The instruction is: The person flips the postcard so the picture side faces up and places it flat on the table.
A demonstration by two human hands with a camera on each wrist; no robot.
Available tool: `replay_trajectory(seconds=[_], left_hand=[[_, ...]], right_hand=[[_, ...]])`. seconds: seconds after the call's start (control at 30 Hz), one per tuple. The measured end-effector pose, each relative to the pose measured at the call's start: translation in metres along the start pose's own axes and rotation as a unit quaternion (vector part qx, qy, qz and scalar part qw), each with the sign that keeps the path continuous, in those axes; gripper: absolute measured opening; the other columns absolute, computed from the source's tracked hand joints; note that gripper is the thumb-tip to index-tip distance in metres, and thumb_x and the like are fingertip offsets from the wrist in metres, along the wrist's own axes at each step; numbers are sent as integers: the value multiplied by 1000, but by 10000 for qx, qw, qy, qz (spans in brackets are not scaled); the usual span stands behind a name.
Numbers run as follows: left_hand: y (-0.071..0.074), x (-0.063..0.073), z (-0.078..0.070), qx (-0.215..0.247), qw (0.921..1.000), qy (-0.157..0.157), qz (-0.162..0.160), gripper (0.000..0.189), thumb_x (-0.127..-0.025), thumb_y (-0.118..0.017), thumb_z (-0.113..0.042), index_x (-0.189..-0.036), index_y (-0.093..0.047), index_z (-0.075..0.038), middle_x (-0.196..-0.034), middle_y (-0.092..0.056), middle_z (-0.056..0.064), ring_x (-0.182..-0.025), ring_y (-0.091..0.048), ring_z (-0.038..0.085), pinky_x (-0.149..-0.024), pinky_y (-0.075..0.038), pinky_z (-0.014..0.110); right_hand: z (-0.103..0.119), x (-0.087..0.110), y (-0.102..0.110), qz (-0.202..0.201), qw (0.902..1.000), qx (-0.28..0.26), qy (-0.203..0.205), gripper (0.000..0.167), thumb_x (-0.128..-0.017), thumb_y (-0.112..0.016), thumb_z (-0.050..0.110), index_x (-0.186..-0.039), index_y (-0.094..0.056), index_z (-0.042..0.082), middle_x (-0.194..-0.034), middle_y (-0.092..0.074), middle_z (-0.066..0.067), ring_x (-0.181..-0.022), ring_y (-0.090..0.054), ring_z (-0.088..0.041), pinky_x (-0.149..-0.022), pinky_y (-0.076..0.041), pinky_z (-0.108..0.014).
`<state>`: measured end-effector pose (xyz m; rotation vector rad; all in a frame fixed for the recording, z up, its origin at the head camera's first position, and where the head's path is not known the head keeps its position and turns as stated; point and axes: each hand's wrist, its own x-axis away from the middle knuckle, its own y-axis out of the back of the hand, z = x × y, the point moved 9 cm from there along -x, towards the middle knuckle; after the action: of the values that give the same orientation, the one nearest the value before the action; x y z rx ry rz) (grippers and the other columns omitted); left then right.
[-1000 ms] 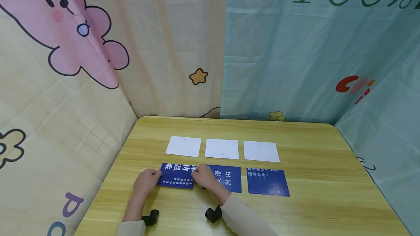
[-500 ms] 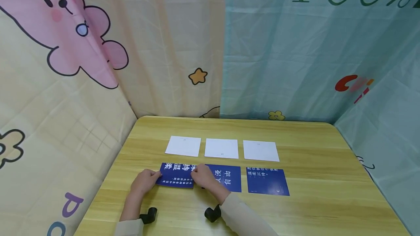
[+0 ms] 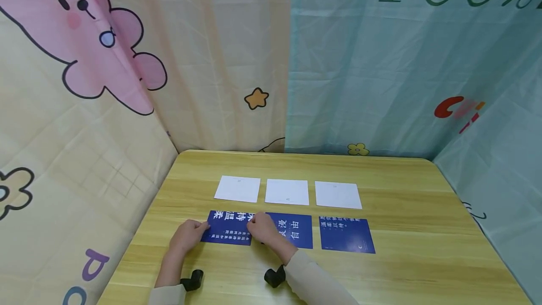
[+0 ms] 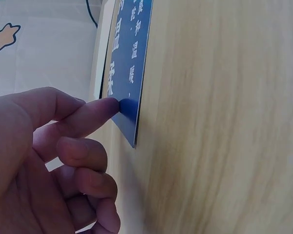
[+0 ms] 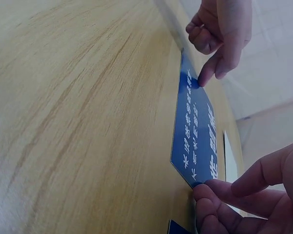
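A blue card (image 3: 228, 230) with white printed characters lies at the left of the front row on the wooden table. My left hand (image 3: 188, 235) holds its left edge between thumb and fingertip; in the left wrist view the other fingers of that hand (image 4: 88, 168) are curled below. At the card's right edge, my right hand (image 3: 264, 228) pinches the border with thumb and index finger. That hand also covers part of a second blue card (image 3: 296, 230). In the right wrist view, both hands meet opposite ends of the blue card (image 5: 188, 126).
A third blue card (image 3: 346, 236) lies to the right. Behind are three white cards, at left (image 3: 238, 188), middle (image 3: 287, 192) and right (image 3: 338, 195). Printed curtains (image 3: 220, 69) enclose the back and sides of the table (image 3: 423, 229).
The near edge of the held card, slightly bowed earlier, now looks flatter on the table. Both hands stay at its two edges, and the other cards keep their places.
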<state>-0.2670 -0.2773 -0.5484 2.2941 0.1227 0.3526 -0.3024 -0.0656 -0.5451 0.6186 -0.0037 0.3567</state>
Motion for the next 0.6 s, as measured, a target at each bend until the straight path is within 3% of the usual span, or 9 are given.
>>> replay_trajectory(seconds=[0.4, 0.53, 0.6], left_hand=[[1, -2, -2, 94, 9999, -65, -59, 43, -92, -53, -28, -54, -50, -8, -52, -37, 0, -47, -36, 15, -45, -26, 26], [3, -6, -9, 130, 9997, -112, -150, 36, -94, -49, -28, -71, -64, -4, -65, -50, 3, -59, -43, 17, -51, -32, 28], [5, -11, -14, 286, 9991, -145, -281, 35, -94, -48, -28, -80, -66, -2, -71, -55, 6, -64, -46, 19, -55, -34, 30]], right_hand=[[0, -1, 0, 131, 9999, -25, 12, 40, -78, -54, 7, -45, -33, 16, -39, -25, 9, -33, -24, -6, -33, -18, -19], [2, -4, 2, 128, 9999, -26, 86, 36, -76, -56, 8, -45, -38, 14, -40, -27, 9, -35, -24, -6, -34, -18, -20], [2, -7, 5, -16, 9999, -29, 135, 28, -76, -57, 9, -49, -49, 10, -43, -34, 9, -37, -29, -6, -35, -22, -20]])
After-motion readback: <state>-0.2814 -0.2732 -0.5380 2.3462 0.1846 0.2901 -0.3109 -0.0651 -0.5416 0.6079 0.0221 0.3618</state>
